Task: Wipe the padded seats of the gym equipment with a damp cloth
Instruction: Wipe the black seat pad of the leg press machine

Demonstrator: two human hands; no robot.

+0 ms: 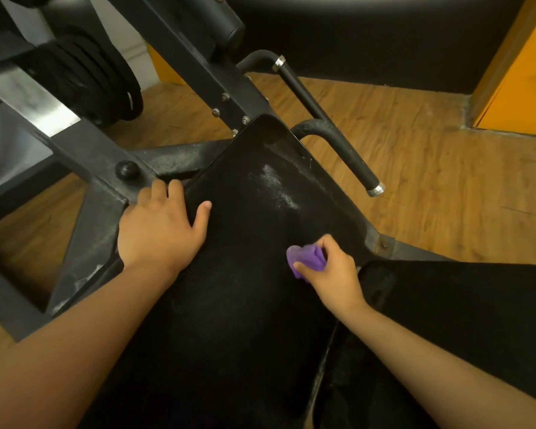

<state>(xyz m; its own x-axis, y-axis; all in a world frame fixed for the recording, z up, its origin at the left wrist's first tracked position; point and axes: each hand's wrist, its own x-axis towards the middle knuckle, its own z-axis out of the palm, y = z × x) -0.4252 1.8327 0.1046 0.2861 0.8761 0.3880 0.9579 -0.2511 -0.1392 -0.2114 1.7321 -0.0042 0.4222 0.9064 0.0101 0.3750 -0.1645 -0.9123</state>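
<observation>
A black padded seat (245, 230) of a gym machine fills the middle of the view, with a pale dusty patch near its far end. My right hand (334, 270) grips a bunched purple cloth (307, 258) and holds it against the right side of the pad. My left hand (164, 224) rests on the pad's left edge, thumb on the padding and fingers curled over the edge toward the steel frame.
The dark steel frame (96, 193) runs along the left, with stacked black weight plates (93, 82) behind it. Two black handle bars (338, 144) stick out at the right of the seat. A second black pad (461, 320) lies at lower right. Wooden floor (430, 181) surrounds the machine.
</observation>
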